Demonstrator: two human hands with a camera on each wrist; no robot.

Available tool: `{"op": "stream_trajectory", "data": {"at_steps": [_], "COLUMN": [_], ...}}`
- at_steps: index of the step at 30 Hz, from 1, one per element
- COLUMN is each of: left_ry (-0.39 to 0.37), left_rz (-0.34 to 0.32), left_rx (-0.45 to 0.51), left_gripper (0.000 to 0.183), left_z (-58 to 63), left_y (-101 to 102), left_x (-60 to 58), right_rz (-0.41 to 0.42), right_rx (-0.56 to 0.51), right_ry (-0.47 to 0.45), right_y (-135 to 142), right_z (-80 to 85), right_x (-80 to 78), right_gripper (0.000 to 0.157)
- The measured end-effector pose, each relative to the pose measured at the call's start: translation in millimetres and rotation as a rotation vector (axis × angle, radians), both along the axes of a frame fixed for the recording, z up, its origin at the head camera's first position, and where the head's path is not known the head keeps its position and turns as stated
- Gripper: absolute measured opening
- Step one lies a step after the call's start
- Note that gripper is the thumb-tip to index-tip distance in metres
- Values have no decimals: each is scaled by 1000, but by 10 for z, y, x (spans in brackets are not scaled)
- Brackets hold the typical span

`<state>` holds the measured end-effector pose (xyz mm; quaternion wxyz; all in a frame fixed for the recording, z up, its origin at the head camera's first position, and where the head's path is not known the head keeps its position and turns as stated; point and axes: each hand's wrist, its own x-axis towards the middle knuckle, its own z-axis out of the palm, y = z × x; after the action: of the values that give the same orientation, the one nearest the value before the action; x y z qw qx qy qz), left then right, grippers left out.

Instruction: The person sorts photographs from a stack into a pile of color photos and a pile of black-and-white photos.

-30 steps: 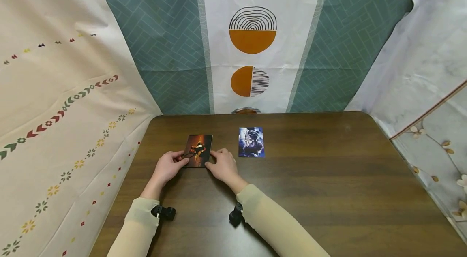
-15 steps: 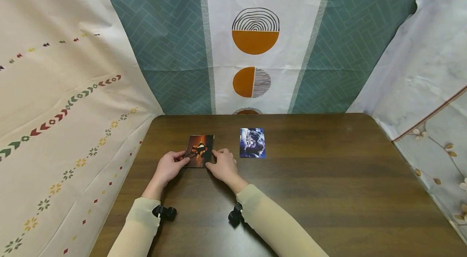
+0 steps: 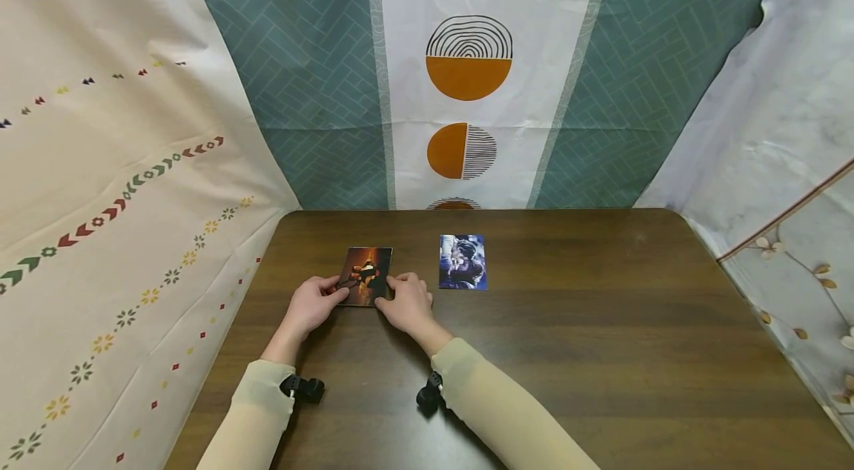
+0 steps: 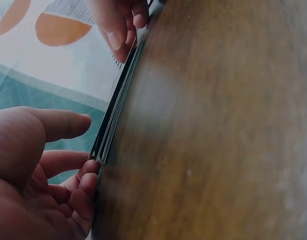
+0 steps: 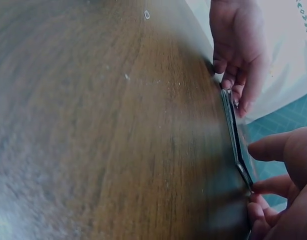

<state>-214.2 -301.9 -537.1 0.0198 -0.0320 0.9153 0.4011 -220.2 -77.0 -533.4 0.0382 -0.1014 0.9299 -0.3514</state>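
Note:
A thin stack of picture cards (image 3: 364,273), its top one dark with an orange glow and a figure, lies on the table's left half. My left hand (image 3: 313,303) holds its left edge, thumb over the near left corner. At the opposite edge my right hand (image 3: 408,301) grips it with thumb and fingers. Several thin layers show along the stack's near edge (image 4: 117,100) in the left wrist view. The stack's edge (image 5: 229,117) appears between both hands in the right wrist view. Just right of my right hand lies a blue and white picture card (image 3: 462,262), touched by neither hand.
The brown wooden table (image 3: 600,336) reaches forward to a green and white patterned curtain (image 3: 320,70). Cream cloth (image 3: 133,181) hangs at the left and a pale floral cloth (image 3: 787,121) at the right. A small black camera (image 3: 430,392) sits on each wrist.
The whole head view has shifted slightly to the right. Both hands keep their hold on the stack, which stays in place on the table.

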Motion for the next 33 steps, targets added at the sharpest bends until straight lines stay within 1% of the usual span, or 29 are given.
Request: {"op": "stream_trajectory", "data": {"at_steps": [6,12,19,23,27,33], "left_ry": [1,0,33,50,71,104], "left_rz": [10,31,79,104,120,142], "left_rx": [6,44,99,115,139,180], "left_gripper": [54,53,48,46,45,44], "left_z": [16,42,74,93,107,128], "left_y": [13,37,67,106,185,317], "left_x": [10,20,50,65,48,10], "right_rz": [-8,-33,-62,-69,-70,-43], "right_rx": [-49,-113,-209,-242,-273,-334], "right_ry": [-19,-40,-10,4,17,57], "right_y": [-10,-16,15,54,116,237], "right_z": [24,46,17,-12,-33,-14], "right_x": [17,33,-2,-32,-64,-113], "right_gripper": [58,54,47,46,48,50]}}
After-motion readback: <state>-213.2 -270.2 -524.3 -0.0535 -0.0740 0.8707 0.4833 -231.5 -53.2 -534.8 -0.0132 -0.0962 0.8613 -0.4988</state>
